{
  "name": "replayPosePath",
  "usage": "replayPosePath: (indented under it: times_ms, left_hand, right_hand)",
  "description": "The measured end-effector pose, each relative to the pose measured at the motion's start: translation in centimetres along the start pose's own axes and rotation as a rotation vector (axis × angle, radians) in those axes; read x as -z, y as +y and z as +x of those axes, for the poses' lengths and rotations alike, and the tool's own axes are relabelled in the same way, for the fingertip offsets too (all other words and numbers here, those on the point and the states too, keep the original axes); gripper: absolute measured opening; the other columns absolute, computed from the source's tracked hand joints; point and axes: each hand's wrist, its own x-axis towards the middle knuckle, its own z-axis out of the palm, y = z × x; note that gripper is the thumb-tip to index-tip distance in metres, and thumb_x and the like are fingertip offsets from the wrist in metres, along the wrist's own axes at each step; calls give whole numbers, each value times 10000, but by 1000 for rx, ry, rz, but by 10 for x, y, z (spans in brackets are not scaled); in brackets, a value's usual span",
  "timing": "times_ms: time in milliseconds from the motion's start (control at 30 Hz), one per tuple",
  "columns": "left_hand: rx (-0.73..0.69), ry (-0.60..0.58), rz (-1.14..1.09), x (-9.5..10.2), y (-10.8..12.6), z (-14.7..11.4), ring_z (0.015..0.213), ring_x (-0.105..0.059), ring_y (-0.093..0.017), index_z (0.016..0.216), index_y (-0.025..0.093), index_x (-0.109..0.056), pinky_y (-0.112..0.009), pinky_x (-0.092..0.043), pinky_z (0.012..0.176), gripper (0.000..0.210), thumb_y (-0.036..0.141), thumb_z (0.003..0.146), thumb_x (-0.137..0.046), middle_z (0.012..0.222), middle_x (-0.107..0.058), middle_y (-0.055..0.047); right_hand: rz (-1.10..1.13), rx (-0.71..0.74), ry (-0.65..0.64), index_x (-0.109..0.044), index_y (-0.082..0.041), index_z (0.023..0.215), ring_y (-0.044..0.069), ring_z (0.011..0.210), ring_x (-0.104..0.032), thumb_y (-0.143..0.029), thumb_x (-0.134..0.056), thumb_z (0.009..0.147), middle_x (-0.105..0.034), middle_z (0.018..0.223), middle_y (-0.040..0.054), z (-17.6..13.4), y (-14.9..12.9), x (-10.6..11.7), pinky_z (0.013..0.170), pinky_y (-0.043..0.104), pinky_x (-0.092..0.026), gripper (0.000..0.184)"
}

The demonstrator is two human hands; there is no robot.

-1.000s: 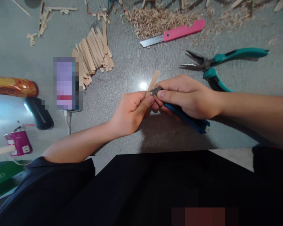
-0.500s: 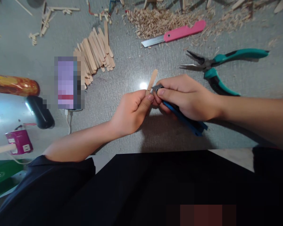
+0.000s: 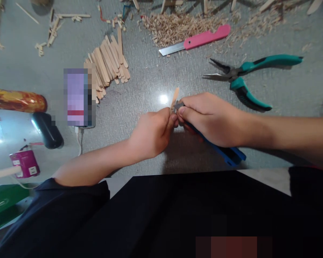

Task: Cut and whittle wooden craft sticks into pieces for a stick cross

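Note:
Pinched between the thumb and fingers of my left hand [image 3: 152, 132] is a wooden craft stick [image 3: 175, 96], its rounded end pointing away from me. My right hand [image 3: 212, 116] is closed round a blue-handled cutter [image 3: 233, 156]. The cutter's grey metal head meets the stick just beyond my left fingertips; its exact kind is partly hidden by my fingers. Both hands are close together, almost touching. Beyond them lie a pink craft knife [image 3: 204, 38] with its blade out and teal-handled needle-nose pliers [image 3: 235, 74] with jaws apart.
A pile of craft sticks [image 3: 107, 62] lies beside a blurred phone [image 3: 76, 95] on a cable. Wood chips [image 3: 177, 28] are heaped at the back. At left are an orange-patterned cylinder [image 3: 18, 100], a dark rounded case [image 3: 47, 130] and a purple box [image 3: 25, 164].
Both hands have shifted slightly toward me with the stick and cutter. My left hand has turned, so the stick shows narrower. The whole view has shifted a little.

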Motion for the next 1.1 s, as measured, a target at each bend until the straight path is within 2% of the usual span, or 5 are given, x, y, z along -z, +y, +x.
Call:
replayPosePath:
  times_ms: [200, 367, 633, 967, 1100]
  left_hand:
    - [26, -66, -108, 8, 2, 4, 634, -609, -150, 945, 226, -667, -324, -455, 673, 530, 599, 1255, -452, 704, -664, 11]
    - [-3, -29, -192, 8, -3, 4, 708, -674, -157, 947, 238, -679, -330, -509, 709, 543, 652, 1241, -488, 762, -711, -5]
    - [32, -56, -400, 6, -5, 4, 814, -734, -159, 970, 247, -685, -315, -559, 736, 490, 643, 1226, -549, 857, -763, -22]
    - [81, 30, -472, -1, -7, 3, 649, -636, -163, 947, 257, -689, -354, -505, 601, 512, 699, 1192, -604, 770, -718, -17]
    - [56, 57, -410, 0, -6, 5, 744, -706, -188, 929, 250, -711, -357, -551, 671, 532, 702, 1190, -608, 776, -736, -27]
  right_hand:
    - [184, -40, -112, -617, -237, 787, 128, 444, -553, -269, -603, 1239, -598, 591, -39, 4, 9, 3, 440, 293, -413, 453]
    - [369, -10, -166, -646, -229, 832, 126, 446, -572, -439, -679, 1234, -633, 628, -34, 6, 16, 6, 418, 261, -453, 455]
    - [415, 22, -226, -703, -214, 886, 129, 448, -581, -472, -715, 1217, -661, 655, -31, 8, 20, 10, 405, 260, -450, 420]
    - [346, 74, -132, -666, -246, 870, 154, 559, -585, -504, -703, 1223, -652, 670, -23, 8, 23, 7, 542, 296, -468, 440]
    - [250, 80, -79, -646, -242, 861, 146, 570, -575, -307, -613, 1256, -641, 655, -30, 7, 20, 3, 573, 295, -452, 401]
